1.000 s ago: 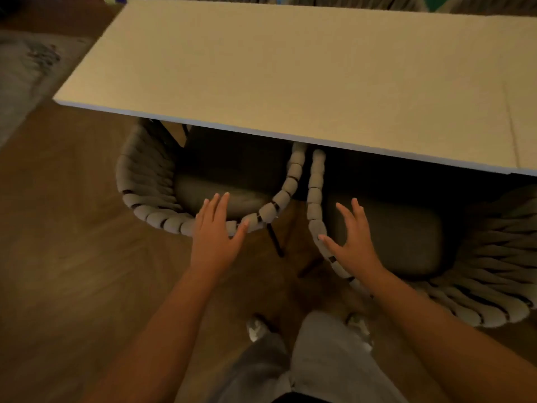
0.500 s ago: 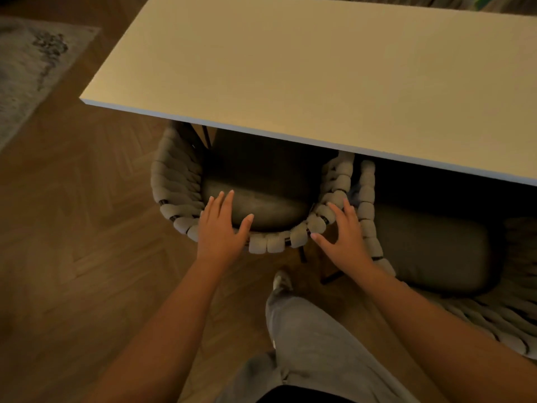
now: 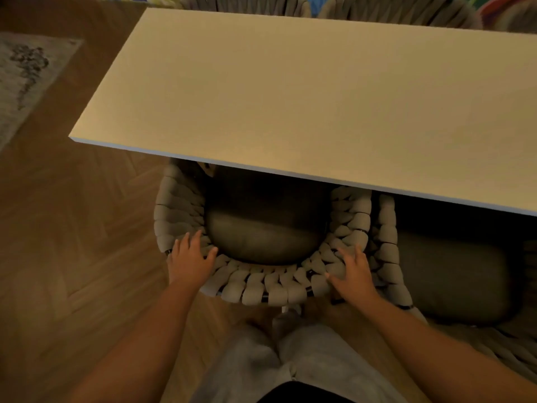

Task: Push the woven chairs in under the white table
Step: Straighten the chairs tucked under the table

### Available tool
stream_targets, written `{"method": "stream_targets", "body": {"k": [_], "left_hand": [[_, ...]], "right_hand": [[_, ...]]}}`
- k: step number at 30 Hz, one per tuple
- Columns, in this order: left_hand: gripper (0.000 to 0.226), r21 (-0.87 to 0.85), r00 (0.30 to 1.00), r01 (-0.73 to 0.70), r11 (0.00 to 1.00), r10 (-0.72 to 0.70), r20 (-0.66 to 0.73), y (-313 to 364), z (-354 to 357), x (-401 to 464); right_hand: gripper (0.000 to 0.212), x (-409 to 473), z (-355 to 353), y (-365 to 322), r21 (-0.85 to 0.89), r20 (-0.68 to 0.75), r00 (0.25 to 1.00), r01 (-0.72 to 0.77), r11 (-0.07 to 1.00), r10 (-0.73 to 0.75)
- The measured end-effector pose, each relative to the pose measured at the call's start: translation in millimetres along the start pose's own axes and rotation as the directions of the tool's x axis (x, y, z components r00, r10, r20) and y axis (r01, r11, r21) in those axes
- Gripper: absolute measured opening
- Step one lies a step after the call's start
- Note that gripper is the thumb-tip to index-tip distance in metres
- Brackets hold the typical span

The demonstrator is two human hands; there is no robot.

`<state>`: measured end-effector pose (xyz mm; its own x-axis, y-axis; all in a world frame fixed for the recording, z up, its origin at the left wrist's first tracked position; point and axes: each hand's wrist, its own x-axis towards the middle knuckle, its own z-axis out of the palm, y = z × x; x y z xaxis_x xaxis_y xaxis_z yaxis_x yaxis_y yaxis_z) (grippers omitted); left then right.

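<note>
The white table [image 3: 305,97] has a flat, thin, matte rectangular top with a pale near edge. Beneath that edge sits a woven chair [image 3: 261,286]: a curved back of thick, padded, pale grey straps laced over a dark frame, with a smooth dark rounded seat cushion [image 3: 261,237]. The front of its seat lies under the near edge; its back stands clear of it. A second woven chair [image 3: 389,257] of the same build stands just beside it to the right, partly under the top.

The floor [image 3: 72,257] is herringbone wood. A pale patterned rug [image 3: 23,82] lies off the table's far left corner.

The left hand [image 3: 190,261] lies flat on the left curve of the chair back, fingers spread, not gripping. The right hand [image 3: 351,271] presses the right curve likewise, fingers splayed.
</note>
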<state>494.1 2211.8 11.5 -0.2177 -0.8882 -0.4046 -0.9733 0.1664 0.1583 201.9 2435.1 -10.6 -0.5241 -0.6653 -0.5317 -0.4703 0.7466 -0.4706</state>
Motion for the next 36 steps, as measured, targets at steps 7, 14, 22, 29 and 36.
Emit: {"method": "stream_targets", "body": {"k": [7,14,22,29,36], "left_hand": [[0.065,-0.031,0.931,0.267,0.963,-0.249,0.267,-42,-1,56],[0.044,-0.067,0.961,0.117,0.991,-0.096,0.261,-70,4,91],[0.047,0.032,0.96,0.026,0.999,-0.034,0.278,-99,-10,122],[0.044,-0.008,0.957,0.029,1.0,-0.025,0.289,-102,-6,108],[0.046,-0.024,0.96,0.031,0.999,-0.023,0.278,-110,-3,108]], "right_hand": [[0.07,14,14,-19,0.321,0.003,0.949,-0.299,0.899,0.315],[0.064,30,31,-37,0.378,-0.053,0.892,-0.398,0.836,0.449],[0.061,24,48,-68,0.4,-0.035,0.838,-0.487,0.776,0.544],[0.061,10,51,-68,0.378,-0.017,0.831,-0.509,0.773,0.556],[0.063,2,51,-73,0.393,-0.023,0.841,-0.49,0.778,0.541]]}}
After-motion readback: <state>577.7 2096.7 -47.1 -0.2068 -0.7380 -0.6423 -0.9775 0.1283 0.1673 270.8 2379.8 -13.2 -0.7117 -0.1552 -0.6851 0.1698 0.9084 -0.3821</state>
